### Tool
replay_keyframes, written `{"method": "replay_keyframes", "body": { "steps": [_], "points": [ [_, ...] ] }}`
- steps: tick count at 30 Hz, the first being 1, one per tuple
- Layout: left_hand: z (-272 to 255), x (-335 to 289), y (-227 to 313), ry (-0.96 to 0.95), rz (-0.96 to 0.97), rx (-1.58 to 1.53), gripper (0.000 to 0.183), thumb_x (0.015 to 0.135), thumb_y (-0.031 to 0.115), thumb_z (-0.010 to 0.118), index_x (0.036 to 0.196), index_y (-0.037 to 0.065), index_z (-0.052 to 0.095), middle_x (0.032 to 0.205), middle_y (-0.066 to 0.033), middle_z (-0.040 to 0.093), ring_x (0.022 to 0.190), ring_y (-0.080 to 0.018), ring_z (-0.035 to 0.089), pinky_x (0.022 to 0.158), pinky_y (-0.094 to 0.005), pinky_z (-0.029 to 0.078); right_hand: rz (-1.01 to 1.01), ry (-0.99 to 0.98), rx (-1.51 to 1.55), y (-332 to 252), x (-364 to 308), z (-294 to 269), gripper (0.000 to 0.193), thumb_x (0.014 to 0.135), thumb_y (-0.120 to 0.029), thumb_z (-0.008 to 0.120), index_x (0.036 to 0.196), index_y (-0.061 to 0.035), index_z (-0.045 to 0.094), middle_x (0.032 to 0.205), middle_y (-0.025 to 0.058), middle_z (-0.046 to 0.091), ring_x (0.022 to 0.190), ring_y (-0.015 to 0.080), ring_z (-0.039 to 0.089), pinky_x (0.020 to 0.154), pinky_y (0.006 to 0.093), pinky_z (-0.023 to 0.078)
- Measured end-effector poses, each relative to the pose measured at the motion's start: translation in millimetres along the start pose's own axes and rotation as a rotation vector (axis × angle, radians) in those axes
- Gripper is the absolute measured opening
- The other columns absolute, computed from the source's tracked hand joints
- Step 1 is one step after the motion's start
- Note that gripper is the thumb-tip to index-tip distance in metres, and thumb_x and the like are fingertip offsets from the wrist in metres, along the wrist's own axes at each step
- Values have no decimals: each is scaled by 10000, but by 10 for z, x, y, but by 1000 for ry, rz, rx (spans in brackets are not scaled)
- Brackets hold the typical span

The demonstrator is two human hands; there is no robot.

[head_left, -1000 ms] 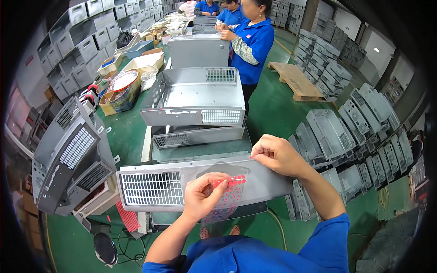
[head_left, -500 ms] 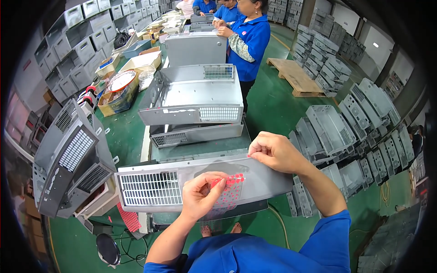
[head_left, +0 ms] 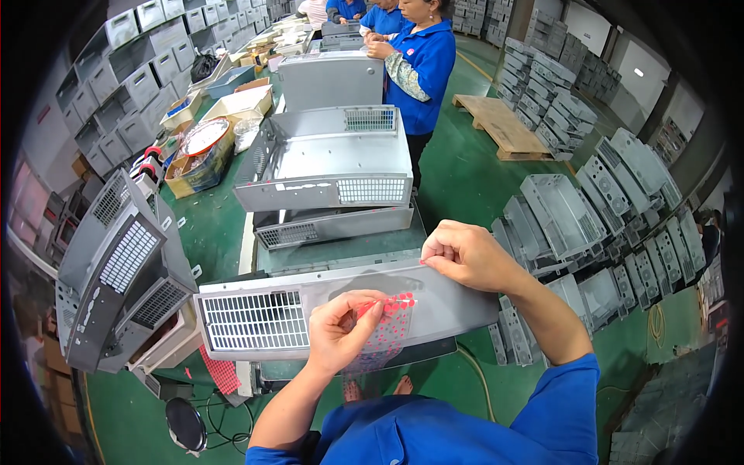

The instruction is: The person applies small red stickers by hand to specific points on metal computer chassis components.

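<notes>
In front of me lies a grey metal case [head_left: 457,310] with a slotted vent at its left end. My left hand [head_left: 343,332] pinches a clear sheet of small red round stickers [head_left: 394,316], held over the middle of the case's near face. The sheet's lower part hangs down past the face. At the upper right of the case, my right hand [head_left: 465,256] is closed in a pinch near the top edge. A speck of red shows at its fingertips, seemingly one sticker; whether it touches the metal I cannot tell.
More grey cases [head_left: 341,163] are stacked beyond mine, and others stand at the left [head_left: 124,271]. Several cases [head_left: 562,217] fill the floor at right. A co-worker in blue [head_left: 422,70] stands by the bench. A red-dotted sheet [head_left: 221,372] lies lower left, near a round black stool [head_left: 184,425].
Both hands keep their pinches and have barely moved. The view has shifted very slightly.
</notes>
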State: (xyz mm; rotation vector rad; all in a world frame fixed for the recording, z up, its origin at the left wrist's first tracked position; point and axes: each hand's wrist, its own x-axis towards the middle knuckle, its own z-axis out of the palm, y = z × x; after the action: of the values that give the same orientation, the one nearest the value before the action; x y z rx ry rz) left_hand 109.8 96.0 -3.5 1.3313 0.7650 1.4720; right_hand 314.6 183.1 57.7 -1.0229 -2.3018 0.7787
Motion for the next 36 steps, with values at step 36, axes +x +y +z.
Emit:
{"method": "replay_keyframes", "body": {
  "steps": [36],
  "points": [
    [-3,64,-6,20,-12,-2,82,811,-54,529,877,-71,574,895,-127,609,717,-113,592,629,-215,483,-4,190,-118,-53,-54,99,67,716,-34,613,779,-30,636,733,55,572,585,127,556,530,233,442]
  ]
}}
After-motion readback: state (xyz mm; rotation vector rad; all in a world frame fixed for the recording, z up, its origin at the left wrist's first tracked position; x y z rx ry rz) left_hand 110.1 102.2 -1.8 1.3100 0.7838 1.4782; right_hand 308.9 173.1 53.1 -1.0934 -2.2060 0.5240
